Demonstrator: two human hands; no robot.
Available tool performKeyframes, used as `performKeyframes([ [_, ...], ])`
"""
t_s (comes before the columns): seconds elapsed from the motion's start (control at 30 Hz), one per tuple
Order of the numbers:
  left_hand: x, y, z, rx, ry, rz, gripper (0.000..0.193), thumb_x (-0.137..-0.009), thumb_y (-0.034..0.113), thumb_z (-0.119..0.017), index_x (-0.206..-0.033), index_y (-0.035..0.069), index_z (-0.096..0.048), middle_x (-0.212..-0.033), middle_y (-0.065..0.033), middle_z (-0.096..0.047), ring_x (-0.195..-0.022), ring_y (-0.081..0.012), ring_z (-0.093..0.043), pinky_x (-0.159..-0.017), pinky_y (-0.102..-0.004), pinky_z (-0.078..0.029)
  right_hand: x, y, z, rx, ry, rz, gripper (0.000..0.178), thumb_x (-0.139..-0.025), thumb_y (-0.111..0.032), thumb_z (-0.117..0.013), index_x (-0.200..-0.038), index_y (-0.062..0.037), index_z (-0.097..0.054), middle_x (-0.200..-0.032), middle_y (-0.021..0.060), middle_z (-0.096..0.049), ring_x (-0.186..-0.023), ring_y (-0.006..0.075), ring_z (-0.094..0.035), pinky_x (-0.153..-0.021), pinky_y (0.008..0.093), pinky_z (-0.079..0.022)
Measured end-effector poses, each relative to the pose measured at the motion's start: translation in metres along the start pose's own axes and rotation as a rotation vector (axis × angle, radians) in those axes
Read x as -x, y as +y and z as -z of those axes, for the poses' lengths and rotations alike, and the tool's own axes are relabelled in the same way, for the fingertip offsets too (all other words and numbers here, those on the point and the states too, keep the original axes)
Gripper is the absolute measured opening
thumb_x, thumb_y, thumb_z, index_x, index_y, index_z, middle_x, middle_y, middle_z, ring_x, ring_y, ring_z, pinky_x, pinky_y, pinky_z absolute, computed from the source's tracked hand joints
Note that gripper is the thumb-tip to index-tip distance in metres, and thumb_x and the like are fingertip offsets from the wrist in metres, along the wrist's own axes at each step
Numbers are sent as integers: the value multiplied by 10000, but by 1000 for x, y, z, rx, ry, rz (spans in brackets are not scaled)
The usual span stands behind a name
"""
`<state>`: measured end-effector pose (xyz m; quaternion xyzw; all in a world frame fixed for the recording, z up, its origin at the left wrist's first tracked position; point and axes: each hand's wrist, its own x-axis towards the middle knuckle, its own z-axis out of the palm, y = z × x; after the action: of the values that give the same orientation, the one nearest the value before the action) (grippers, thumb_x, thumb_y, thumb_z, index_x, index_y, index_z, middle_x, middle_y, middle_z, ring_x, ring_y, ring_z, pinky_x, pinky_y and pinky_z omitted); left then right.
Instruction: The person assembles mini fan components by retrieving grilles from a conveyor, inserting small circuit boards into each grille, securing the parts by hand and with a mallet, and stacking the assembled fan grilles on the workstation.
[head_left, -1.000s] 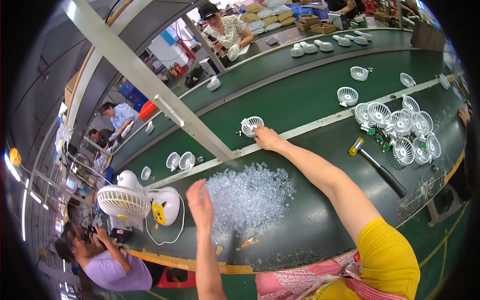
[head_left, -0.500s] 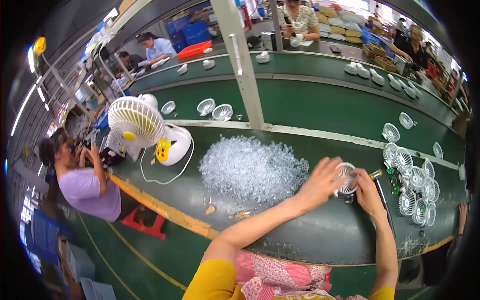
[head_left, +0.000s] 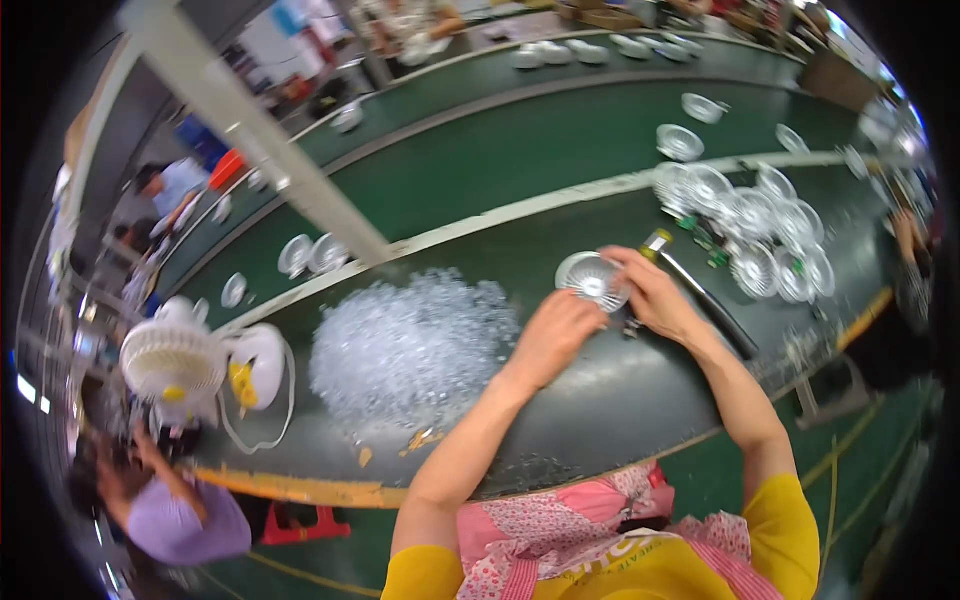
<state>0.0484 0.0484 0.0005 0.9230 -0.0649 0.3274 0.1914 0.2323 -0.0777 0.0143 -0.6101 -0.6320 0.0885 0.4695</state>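
both hands (head_left: 610, 305) grip a round clear fan grille (head_left: 592, 279).

A white desk fan (head_left: 175, 360) stands left of a heap of clear plastic bits (head_left: 410, 340) on the green table (head_left: 600, 400).

A dark green tabletop (head_left: 600, 400) is carrying a heap of clear plastic bits (head_left: 410, 345), a cluster of round wire grilles (head_left: 760, 225), and a white desk fan (head_left: 185, 360).
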Motion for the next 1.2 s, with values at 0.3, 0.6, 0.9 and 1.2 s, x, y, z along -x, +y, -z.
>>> performKeyframes([
  [0.3, -6, 11, 8, -2, 168, 179, 373, -726, -10, -746, -1084, 83, -694, -866, -51, -608, -834, -239, -589, -738, -365, -449, 11, -42, -4, -328, -95, -369, 262, -964, -141, -624, -1170, 14, -571, -968, 69, -667, -903, 128, -620, -843, 295, -494],
  [0.6, -9, 26, 6, -79, 207, 260, 294, -732, -27, -722, -995, 67, -632, -942, -57, -642, -856, -243, -589, -746, -369, -420, 15, -51, 4, -110, -59, -295, 159, -950, -139, -630, -961, 19, -633, -867, 121, -662, -817, 241, -642, -745, 330, -492],
  [0.9, -8, 28, 5, -97, 243, 211, 249, -711, -43, -715, -934, 47, -650, -844, -59, -601, -792, -248, -559, -716, -365, -408, 19, -69, -4, -56, 38, -319, 142, -914, -84, -657, -1019, -4, -605, -775, 106, -575, -730, 234, -594, -662, 343, -478],
  [1.2, -11, 40, 2, 322, 331, 439, 172, -769, 7, -781, -884, 51, -660, -800, -59, -641, -728, -188, -580, -665, -319, -442, 15, -51, 17, -563, -133, -599, 197, -959, -139, -642, -1109, -26, -703, -937, 19, -696, -901, 76, -605, -799, 239, -479],
])
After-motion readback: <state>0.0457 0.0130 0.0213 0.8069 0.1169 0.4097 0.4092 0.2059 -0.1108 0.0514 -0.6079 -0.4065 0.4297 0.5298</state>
